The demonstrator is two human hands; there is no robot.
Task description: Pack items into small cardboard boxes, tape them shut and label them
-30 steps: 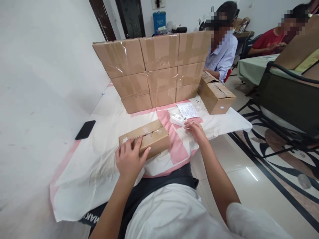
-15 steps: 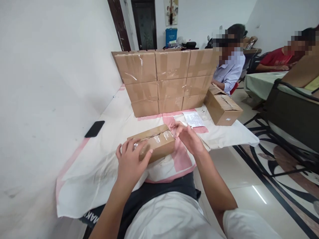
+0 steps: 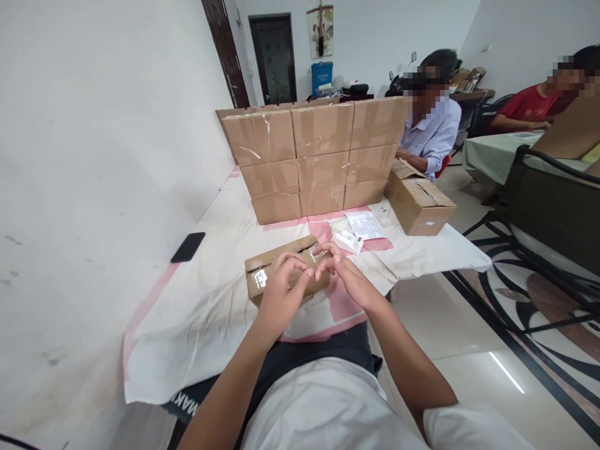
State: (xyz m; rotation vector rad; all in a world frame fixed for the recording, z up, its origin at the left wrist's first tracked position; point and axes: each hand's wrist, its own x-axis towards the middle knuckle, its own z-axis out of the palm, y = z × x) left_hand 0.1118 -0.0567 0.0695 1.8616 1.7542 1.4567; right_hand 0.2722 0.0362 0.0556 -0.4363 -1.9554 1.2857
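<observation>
Taped cardboard carton (image 3: 269, 257): left hand (image 3: 284, 287) shifted in near right hand (image 3: 349, 276), fingers of both part-curled, hold indiscernible, work apparently centred on its right half.

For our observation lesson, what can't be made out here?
Head view:
Inside of near box: hidden by its walls.
Print on sheet: too small to read.
Dark chair: cut off by right edge.
Whether left hand or right hand holds anything: too small to tell.
</observation>
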